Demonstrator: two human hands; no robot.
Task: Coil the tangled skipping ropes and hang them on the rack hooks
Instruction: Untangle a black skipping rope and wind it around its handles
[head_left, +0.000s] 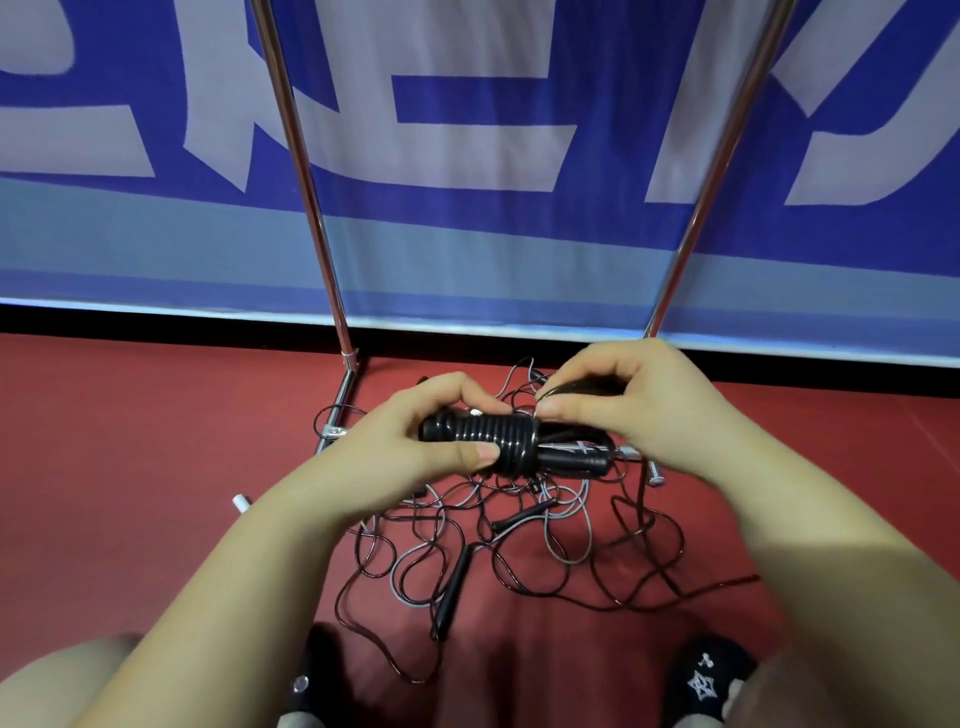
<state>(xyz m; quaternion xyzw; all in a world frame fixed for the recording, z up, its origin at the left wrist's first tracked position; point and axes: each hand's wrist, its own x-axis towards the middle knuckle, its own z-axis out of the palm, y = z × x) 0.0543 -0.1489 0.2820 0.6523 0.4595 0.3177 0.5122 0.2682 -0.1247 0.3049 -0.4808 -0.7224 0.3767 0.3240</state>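
Two hands, black rope coiled tightly round handles

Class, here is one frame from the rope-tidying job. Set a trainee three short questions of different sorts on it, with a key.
1. True or false: the left hand grips the handles wound with black rope.
2. Which hand pinches the rope strand at the coil: A left, B right?
3. Fill in: the tangled ropes lie on the red ____ .

Key: 1 true. 2 B, the right hand. 3 floor, in front of the rack.
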